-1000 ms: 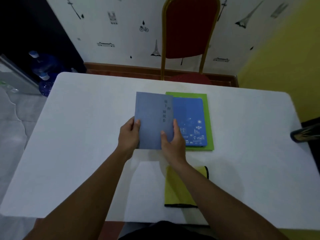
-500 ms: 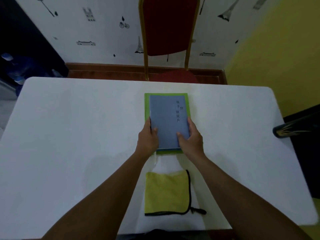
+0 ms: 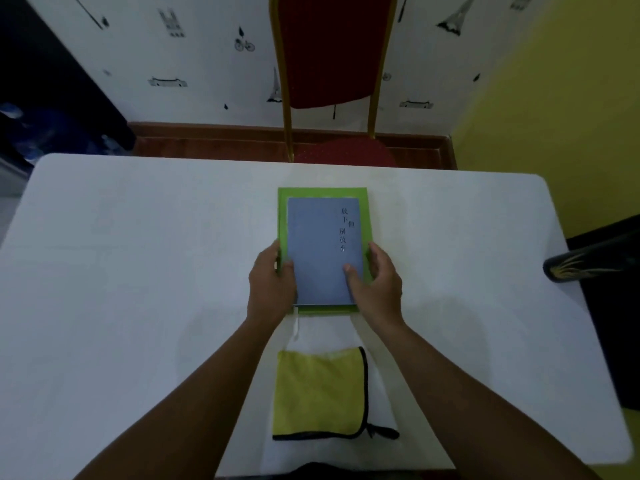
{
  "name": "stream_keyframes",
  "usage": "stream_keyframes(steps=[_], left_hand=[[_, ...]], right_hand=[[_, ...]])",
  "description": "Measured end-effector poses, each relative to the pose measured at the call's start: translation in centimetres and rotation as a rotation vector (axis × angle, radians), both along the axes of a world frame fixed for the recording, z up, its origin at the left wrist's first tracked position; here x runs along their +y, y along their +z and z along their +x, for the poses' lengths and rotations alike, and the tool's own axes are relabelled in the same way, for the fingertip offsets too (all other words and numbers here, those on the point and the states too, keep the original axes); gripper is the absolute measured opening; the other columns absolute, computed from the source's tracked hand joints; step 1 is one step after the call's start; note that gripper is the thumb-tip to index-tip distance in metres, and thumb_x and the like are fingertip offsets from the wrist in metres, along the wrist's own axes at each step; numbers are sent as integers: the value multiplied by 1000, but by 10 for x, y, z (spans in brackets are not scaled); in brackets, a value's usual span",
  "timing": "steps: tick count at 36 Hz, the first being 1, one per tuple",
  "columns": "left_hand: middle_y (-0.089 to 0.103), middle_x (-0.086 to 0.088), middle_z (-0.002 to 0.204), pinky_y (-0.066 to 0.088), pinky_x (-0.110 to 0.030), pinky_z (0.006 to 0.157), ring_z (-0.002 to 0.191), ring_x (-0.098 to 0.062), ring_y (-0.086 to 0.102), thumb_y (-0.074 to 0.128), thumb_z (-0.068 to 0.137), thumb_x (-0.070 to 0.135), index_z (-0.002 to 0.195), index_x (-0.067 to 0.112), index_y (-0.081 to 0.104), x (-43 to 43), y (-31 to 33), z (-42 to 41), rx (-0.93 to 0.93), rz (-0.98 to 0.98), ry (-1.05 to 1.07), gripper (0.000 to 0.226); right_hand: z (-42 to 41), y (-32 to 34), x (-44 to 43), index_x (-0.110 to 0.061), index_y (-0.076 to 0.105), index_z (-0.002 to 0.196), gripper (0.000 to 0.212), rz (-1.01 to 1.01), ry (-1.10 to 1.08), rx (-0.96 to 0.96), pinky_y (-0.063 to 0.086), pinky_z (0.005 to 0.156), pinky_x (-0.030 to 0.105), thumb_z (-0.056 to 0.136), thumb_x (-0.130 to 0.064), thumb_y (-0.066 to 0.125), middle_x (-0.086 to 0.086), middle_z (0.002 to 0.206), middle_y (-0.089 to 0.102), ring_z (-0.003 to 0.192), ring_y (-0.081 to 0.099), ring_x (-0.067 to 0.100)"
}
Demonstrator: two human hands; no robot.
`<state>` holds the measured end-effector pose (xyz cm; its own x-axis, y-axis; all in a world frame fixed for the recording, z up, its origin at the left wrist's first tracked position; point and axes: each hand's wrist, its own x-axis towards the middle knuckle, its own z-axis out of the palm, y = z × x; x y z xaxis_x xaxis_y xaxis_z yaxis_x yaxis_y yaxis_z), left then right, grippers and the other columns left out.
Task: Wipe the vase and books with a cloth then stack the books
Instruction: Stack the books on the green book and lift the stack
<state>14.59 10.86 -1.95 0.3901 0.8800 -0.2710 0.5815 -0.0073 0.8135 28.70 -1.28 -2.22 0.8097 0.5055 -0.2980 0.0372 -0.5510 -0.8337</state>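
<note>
Table first: we see a big white table (image 3: 138,271) with rounded corners, and it fills most of the view. Behind its far edge stands a red chair with a gold metal frame (image 3: 332,57). At the right edge of the table lies the dark end of a black vase with gold lines (image 3: 581,268), well apart from everything else.

In the middle of the table we see a wide green book (image 3: 367,216) lying flat. A grey-blue book with dark writing down its cover (image 3: 322,251) lies on top of it, so the green shows only as a rim around it.

Our left hand (image 3: 272,282) grips the left side of the stack, thumb on the grey-blue cover. Our right hand (image 3: 377,282) grips the right side the same way, with its fingers curled around the edge.

Near us, between our arms, lies a folded yellow cloth with a black trim (image 3: 317,393). It is just beside the books and not touching them.
</note>
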Motion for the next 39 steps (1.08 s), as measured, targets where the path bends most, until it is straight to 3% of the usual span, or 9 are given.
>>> stream_keyframes(steps=[2, 4, 10, 16, 20, 24, 26, 34, 39], left_hand=[[44, -10, 160, 41, -46, 118, 144, -27, 46, 56, 106, 28, 158, 10, 38, 5, -1, 0, 57, -76, 58, 57], [40, -11, 163, 37, -52, 122, 149, -30, 41, 57, 105, 37, 161, 13, 31, 9, 0, 3, 89, -166, 81, 66], [61, -8, 137, 52, -38, 94, 115, -26, 62, 69, 97, 37, 151, 16, 43, 8, 12, 30, 49, -278, 159, 63], [56, -16, 141, 49, -53, 110, 132, -40, 53, 86, 74, 52, 152, 10, 32, 14, 12, 53, 183, -312, 261, 104], [67, -12, 117, 61, -54, 88, 109, -36, 65, 95, 34, 72, 122, 8, 55, 38, 9, 46, 154, -542, 288, 116], [71, -13, 105, 59, -34, 56, 83, -27, 71, 100, 62, 33, 107, 4, 63, 44, 26, 42, 5, -694, 233, 65], [72, -10, 101, 56, -30, 53, 81, -24, 72, 98, 66, 28, 98, 9, 62, 40, 32, 41, -44, -673, 205, 52], [70, -10, 110, 63, -39, 66, 92, -29, 75, 102, 58, 28, 119, 16, 48, 30, 44, 30, -160, -558, 199, 82], [75, -11, 107, 65, -40, 65, 85, -29, 79, 101, 59, 25, 121, 17, 49, 32, 59, 16, -219, -505, 129, 80]], right_hand=[[7, -1, 2, -23, 38, 155, 75, -38, -47, 15, 43, 112, 34, 92, -39, 75, 0, 156, 45, 142, 45, 17], [13, -4, 5, -23, 32, 157, 83, -96, -26, 55, 39, 115, 37, 90, -46, 75, 1, 159, 40, 145, 41, 19], [15, -12, 17, -26, 36, 154, 92, -155, -40, 80, 44, 114, 47, 79, -56, 79, -2, 152, 48, 140, 46, 22], [14, -11, 13, -33, 41, 151, 97, -137, -84, 110, 48, 109, 46, 68, -63, 83, -4, 146, 55, 132, 53, 20], [15, -9, 10, -34, 42, 151, 95, -116, -92, 142, 51, 106, 45, 69, -57, 85, -4, 145, 56, 129, 56, 20], [18, -6, 3, -31, 40, 154, 91, -51, -78, 187, 49, 95, 28, 77, -47, 86, -8, 142, 56, 119, 57, 10], [20, -5, -1, -30, 39, 155, 92, -14, -71, 210, 46, 92, 24, 78, -46, 87, -9, 139, 57, 116, 56, 6], [27, -7, -12, -31, 37, 155, 100, 101, -52, 325, 52, 107, 41, 72, -46, 91, -11, 133, 60, 125, 59, 14], [33, 10, -10, -34, 22, 160, 126, 147, 38, 399, 60, 95, 46, 60, -49, 97, -9, 140, 52, 119, 63, 19]])
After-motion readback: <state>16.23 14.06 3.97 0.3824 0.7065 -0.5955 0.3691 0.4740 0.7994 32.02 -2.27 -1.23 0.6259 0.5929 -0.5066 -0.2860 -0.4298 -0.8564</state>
